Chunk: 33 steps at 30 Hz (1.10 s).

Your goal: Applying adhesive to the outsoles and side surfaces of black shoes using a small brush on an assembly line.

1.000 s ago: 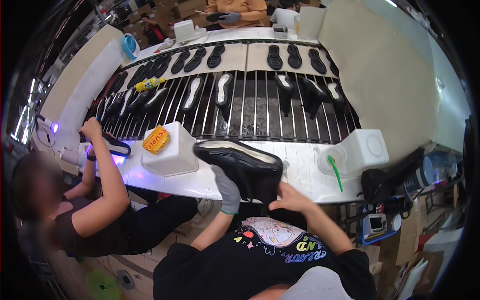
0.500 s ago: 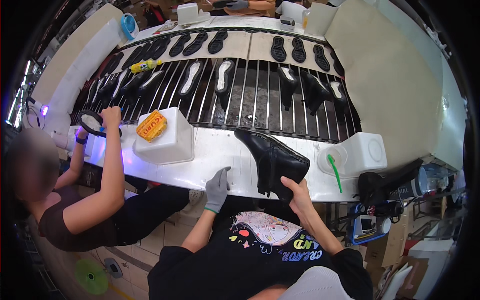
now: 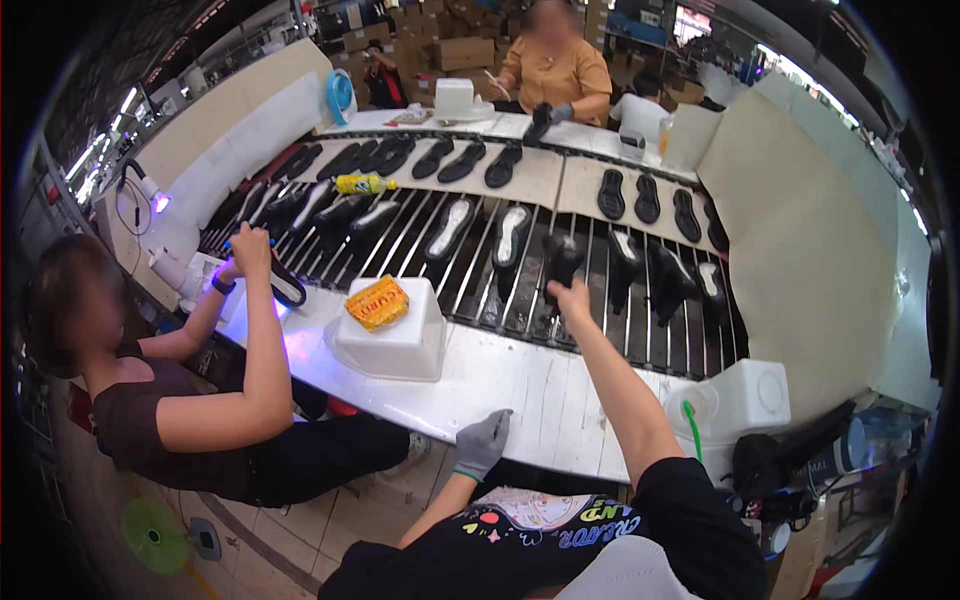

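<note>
My bare right hand [image 3: 572, 300] reaches over the slatted metal rack [image 3: 470, 290], its fingers closed round a black ankle boot [image 3: 563, 258]. The boot is at the rack, among other black boots lying sole up with pale undersides, such as the boot [image 3: 512, 235] to its left and the boot [image 3: 624, 255] to its right. Whether it rests on the rods I cannot tell. My left hand [image 3: 483, 446], in a grey glove, is at the near edge of the white table [image 3: 500, 375]. Its fingers are loosely stretched and nothing shows in them.
An upturned white tub [image 3: 400, 335] bears an orange packet [image 3: 377, 304]. At right, a cup [image 3: 697, 403] with a green-handled brush stands beside another white tub [image 3: 750, 400]. Black soles [image 3: 503, 165] line the far board. One co-worker sits at left; another works across the table.
My right hand has carried the boot from above the table forward to the rack. My left hand stays by the table edge. The view has tilted up, showing the co-worker opposite.
</note>
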Motion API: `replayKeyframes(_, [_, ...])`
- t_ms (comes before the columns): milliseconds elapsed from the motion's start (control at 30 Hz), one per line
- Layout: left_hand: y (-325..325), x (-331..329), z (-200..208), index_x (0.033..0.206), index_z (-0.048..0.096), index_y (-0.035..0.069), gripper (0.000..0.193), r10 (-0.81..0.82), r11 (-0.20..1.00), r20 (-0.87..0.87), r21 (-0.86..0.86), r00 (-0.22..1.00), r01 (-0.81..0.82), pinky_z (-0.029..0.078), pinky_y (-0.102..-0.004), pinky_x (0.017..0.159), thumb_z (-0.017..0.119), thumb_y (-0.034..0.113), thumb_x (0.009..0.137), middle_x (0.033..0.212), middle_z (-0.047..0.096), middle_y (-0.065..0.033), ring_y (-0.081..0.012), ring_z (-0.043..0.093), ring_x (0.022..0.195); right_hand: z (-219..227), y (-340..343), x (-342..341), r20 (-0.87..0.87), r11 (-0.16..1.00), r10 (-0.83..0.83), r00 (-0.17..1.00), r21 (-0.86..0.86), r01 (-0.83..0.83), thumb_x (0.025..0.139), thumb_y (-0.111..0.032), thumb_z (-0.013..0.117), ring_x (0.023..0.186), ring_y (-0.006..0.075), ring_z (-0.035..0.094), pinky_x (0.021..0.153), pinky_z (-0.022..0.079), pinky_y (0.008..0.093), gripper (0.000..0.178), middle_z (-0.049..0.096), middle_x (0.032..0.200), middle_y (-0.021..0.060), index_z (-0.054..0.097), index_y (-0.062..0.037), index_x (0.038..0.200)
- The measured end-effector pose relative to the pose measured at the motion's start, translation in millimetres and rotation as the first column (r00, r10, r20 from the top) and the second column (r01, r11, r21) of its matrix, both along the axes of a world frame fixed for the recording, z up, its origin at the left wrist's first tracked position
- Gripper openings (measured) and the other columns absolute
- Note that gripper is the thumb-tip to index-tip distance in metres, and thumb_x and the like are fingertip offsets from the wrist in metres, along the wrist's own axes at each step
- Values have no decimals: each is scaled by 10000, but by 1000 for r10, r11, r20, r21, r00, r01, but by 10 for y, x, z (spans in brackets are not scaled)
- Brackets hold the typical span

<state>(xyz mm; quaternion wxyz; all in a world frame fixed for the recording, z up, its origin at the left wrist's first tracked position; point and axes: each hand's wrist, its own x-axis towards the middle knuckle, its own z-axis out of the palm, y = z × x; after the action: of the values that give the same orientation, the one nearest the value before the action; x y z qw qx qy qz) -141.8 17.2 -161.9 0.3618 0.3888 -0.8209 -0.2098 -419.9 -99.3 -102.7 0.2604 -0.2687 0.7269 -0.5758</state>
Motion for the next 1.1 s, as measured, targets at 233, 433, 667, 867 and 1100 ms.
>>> replayKeyframes(233, [-14,-11,-84,830,681,139,128,-13,999,-14,36,1000,13,433,-384,457,600,233,863,543,570,-107,-281,580,482,-316,682,582,-41,916,400,916,-10,-401,826,-154,662,1111,239,574,932,437,322,482,581,1243,169,534,3,1263])
replayKeyframes(433, [-8,-71,265,704,634,71,236,-28,972,-206,223,978,75,444,-345,473,552,206,879,559,579,-114,-213,577,471,-527,1931,1342,-489,879,406,772,-21,-476,861,-138,605,1150,290,552,957,435,353,330,600,1207,137,597,-51,1179])
replayKeyframes(667, [924,-1094,723,929,645,102,271,-804,545,-92,283,588,789,462,-359,563,581,358,866,687,634,-128,-316,606,598,-997,2088,1580,-847,840,446,289,285,-462,893,-272,557,1317,272,376,1079,281,444,504,435,1393,130,446,-41,1327])
replayKeyframes(867, [1357,-1411,32,1086,579,32,405,-923,-71,314,429,-223,901,486,-360,715,494,386,910,849,606,-149,-263,600,788,-841,2207,1636,-854,874,415,313,280,-396,892,-261,557,1280,247,430,1066,302,445,474,481,1360,109,475,-50,1308])
replayKeyframes(1100, [1224,-1346,-46,1081,569,22,515,-827,-257,-420,873,373,414,453,-238,606,513,503,904,777,576,-19,-97,526,642,-817,2190,1649,-896,887,363,255,249,-388,873,-230,564,1246,258,466,1027,350,439,448,508,1326,124,505,-48,1278])
